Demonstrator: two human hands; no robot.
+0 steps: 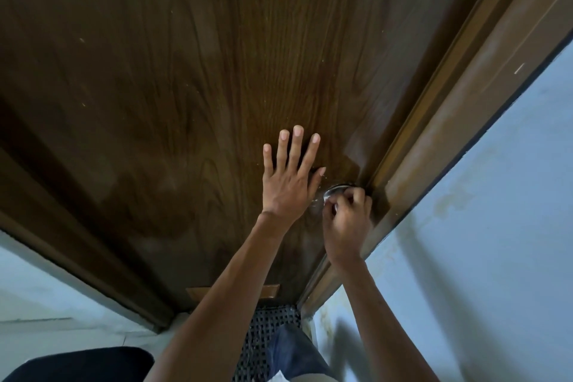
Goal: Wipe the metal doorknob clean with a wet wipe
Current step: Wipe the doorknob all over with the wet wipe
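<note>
Home doorway: dark wood-grain door (186, 71) in a brown frame (465, 108), stained pale blue walls (502, 226) beside the door, lattice mat (266, 329) below it.

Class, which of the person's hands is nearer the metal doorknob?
Right. The right hand grips the doorknob; the left hand lies flat on the door, just left of it.

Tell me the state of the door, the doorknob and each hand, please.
door: seems closed against its frame.
doorknob: mostly hidden under the right hand.
left hand: open, fingers straight, flat on the door.
right hand: fingers curled round the doorknob.
</note>
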